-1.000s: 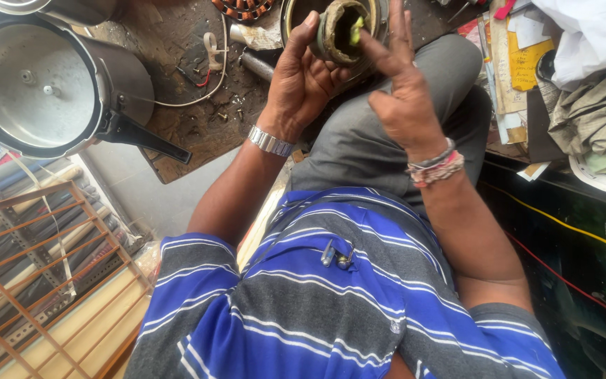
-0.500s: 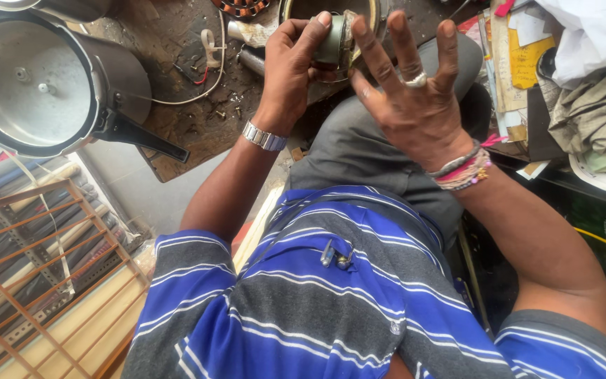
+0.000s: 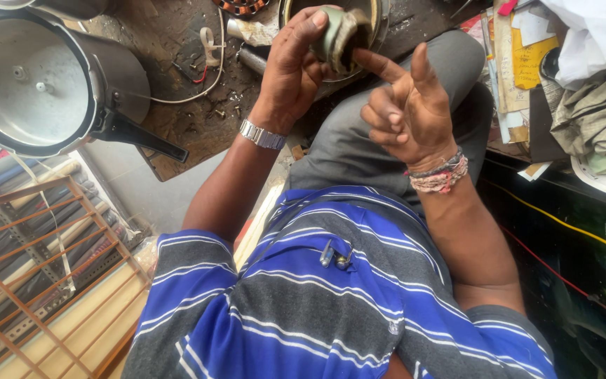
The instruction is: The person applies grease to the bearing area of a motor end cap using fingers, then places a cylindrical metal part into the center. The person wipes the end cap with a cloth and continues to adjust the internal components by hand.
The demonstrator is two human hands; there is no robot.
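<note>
Head view: left hand [image 3: 290, 77] top centre of frame, fingers curled tight round greenish worn part [image 3: 339, 36], held over round metal housing [image 3: 376, 21] at top edge. Right hand [image 3: 407, 112] just below-right, mostly open, holds nothing, index tip touching part. Part looks out of housing; refit not done, by my read. Pressure cooker [image 3: 36, 77] upper left, untouched.
</note>
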